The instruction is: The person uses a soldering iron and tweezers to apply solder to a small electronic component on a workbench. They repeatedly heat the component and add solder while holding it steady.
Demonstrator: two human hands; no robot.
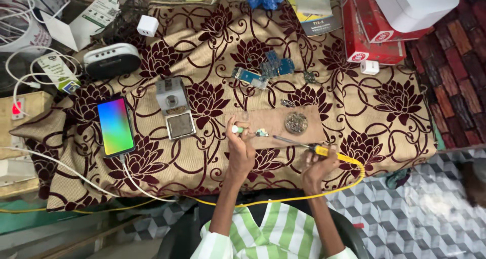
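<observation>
My left hand (239, 148) pinches a thin tool with a white and green end (237, 130), and its tip reaches toward a tiny circuit board (261, 133). The small board lies on a brown wooden work board (276, 118). My right hand (316, 169) grips a yellow-handled soldering iron (320, 149). Its metal tip (283, 139) points left toward the small board. A yellow cord (349, 183) runs from the iron back under my arms. A round coil of solder wick or metal wool (296, 122) rests on the wooden board.
A phone with a rainbow screen (115, 126) lies at left on the floral cloth (202, 51), plugged into a white cable. Nearby are a small grey station (174, 109), blue circuit boards (268, 69), a white charger (147, 25), a speaker (111, 59) and red boxes (372, 36).
</observation>
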